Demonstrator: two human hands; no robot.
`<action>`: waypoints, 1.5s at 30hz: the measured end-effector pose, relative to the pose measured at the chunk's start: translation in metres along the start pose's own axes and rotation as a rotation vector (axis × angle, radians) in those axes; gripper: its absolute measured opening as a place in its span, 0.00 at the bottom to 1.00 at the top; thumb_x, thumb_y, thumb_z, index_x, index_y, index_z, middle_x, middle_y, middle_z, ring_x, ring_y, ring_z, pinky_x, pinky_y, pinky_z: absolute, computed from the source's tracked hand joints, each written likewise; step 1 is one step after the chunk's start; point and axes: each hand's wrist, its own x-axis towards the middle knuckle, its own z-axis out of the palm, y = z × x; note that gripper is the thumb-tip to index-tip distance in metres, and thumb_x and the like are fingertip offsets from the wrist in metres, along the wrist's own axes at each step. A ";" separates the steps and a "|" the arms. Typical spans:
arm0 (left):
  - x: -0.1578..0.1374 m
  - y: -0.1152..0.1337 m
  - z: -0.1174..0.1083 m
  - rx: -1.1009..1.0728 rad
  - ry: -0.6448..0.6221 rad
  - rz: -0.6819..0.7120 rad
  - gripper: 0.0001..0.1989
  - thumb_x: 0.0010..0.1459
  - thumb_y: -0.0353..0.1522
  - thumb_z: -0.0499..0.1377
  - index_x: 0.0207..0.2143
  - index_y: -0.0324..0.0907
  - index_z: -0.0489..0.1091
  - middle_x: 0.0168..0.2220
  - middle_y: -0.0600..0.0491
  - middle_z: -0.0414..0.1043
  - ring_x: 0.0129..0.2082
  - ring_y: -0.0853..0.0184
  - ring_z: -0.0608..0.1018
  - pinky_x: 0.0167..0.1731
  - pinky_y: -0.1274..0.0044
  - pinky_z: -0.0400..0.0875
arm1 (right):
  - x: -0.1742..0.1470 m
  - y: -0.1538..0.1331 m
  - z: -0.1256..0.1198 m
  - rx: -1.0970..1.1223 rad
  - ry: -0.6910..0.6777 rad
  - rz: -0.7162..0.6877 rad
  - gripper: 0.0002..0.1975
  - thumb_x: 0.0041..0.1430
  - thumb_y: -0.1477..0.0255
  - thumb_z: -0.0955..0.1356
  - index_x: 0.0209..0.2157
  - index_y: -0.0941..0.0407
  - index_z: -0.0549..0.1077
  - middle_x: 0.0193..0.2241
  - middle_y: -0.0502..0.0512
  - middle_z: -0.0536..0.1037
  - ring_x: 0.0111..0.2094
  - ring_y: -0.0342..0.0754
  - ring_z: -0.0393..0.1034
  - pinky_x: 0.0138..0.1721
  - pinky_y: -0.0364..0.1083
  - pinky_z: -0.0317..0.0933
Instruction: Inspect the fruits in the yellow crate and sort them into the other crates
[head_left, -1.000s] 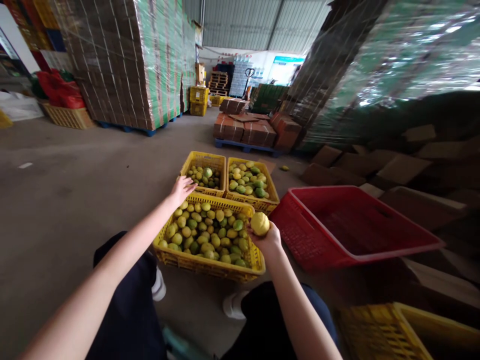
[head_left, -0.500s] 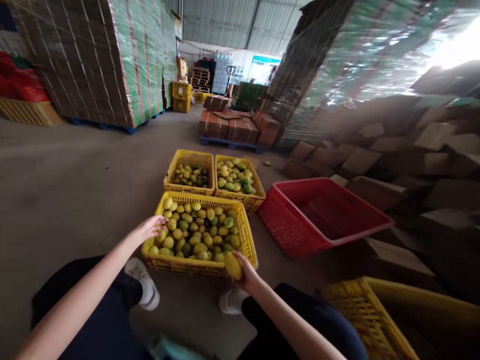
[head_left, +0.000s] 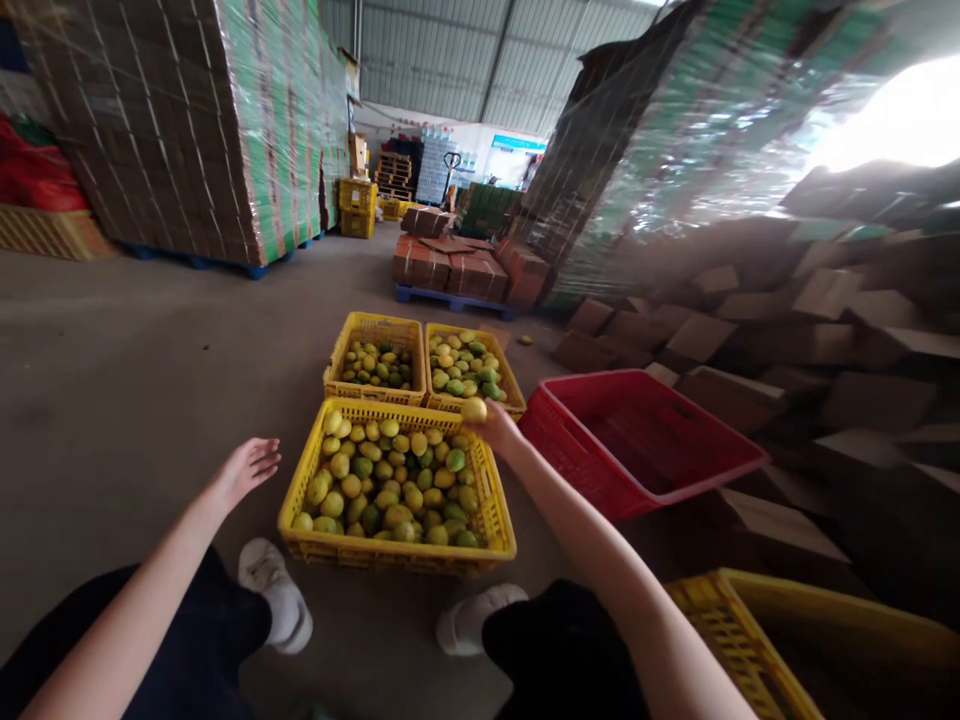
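While gripping a yellow fruit [head_left: 473,409] over the near crate's [head_left: 390,552] far right corner, right hand [head_left: 496,428] extended forward. Left hand [head_left: 244,468] empty, fingers spread, left of crate. Beyond: two fruit crates [head_left: 424,340]; right: red crate [head_left: 637,440].

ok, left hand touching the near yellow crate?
Apart. The head view shows bare floor between the open left hand and the near yellow crate.
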 end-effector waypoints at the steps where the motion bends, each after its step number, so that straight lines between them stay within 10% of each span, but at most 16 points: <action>1: 0.001 0.002 0.001 -0.008 0.009 0.013 0.11 0.60 0.22 0.53 0.27 0.37 0.73 0.29 0.53 0.75 0.24 0.71 0.78 0.27 0.79 0.73 | 0.013 -0.022 0.008 -0.046 0.065 -0.019 0.03 0.68 0.72 0.61 0.38 0.54 0.64 0.20 0.45 0.71 0.19 0.44 0.70 0.21 0.41 0.65; 6: 0.011 0.001 -0.002 0.043 -0.001 0.019 0.11 0.59 0.24 0.54 0.27 0.38 0.73 0.30 0.52 0.76 0.25 0.71 0.78 0.28 0.79 0.73 | 0.025 -0.068 0.013 -0.244 0.206 -0.022 0.08 0.68 0.75 0.58 0.37 0.55 0.66 0.23 0.49 0.75 0.22 0.44 0.73 0.26 0.41 0.68; 17: 0.031 -0.034 0.002 0.515 -0.137 0.080 0.07 0.50 0.34 0.60 0.29 0.41 0.74 0.35 0.52 0.79 0.26 0.70 0.78 0.28 0.80 0.70 | -0.037 0.013 -0.069 -0.479 0.137 0.221 0.03 0.57 0.76 0.67 0.31 0.57 0.74 0.28 0.58 0.82 0.25 0.48 0.78 0.35 0.48 0.70; 27: 0.053 -0.105 0.018 1.505 -0.393 0.223 0.09 0.55 0.34 0.53 0.27 0.43 0.70 0.28 0.53 0.77 0.30 0.63 0.80 0.30 0.77 0.69 | -0.056 0.015 -0.076 -0.333 0.084 -0.089 0.05 0.46 0.74 0.73 0.29 0.56 0.77 0.27 0.53 0.82 0.25 0.46 0.77 0.28 0.42 0.70; 31: 0.067 -0.130 0.047 1.665 -0.379 0.285 0.08 0.57 0.30 0.55 0.27 0.42 0.72 0.31 0.50 0.77 0.35 0.61 0.80 0.37 0.75 0.70 | -0.067 0.012 -0.065 -0.109 0.099 0.076 0.02 0.46 0.75 0.70 0.26 0.55 0.75 0.23 0.52 0.80 0.24 0.45 0.76 0.28 0.42 0.72; 36: 0.088 -0.156 0.107 1.872 -0.297 0.498 0.19 0.55 0.23 0.59 0.50 0.36 0.73 0.54 0.36 0.73 0.57 0.49 0.72 0.56 0.64 0.64 | -0.077 0.014 -0.045 0.152 0.128 0.300 0.05 0.45 0.78 0.68 0.27 0.55 0.71 0.21 0.50 0.75 0.21 0.43 0.71 0.23 0.41 0.70; 45: 0.135 -0.175 0.161 2.045 -0.271 0.524 0.27 0.58 0.24 0.60 0.60 0.26 0.64 0.58 0.26 0.68 0.58 0.45 0.72 0.55 0.64 0.67 | -0.084 -0.021 -0.043 0.343 0.268 0.209 0.06 0.45 0.77 0.68 0.27 0.54 0.69 0.20 0.48 0.71 0.21 0.41 0.68 0.22 0.39 0.68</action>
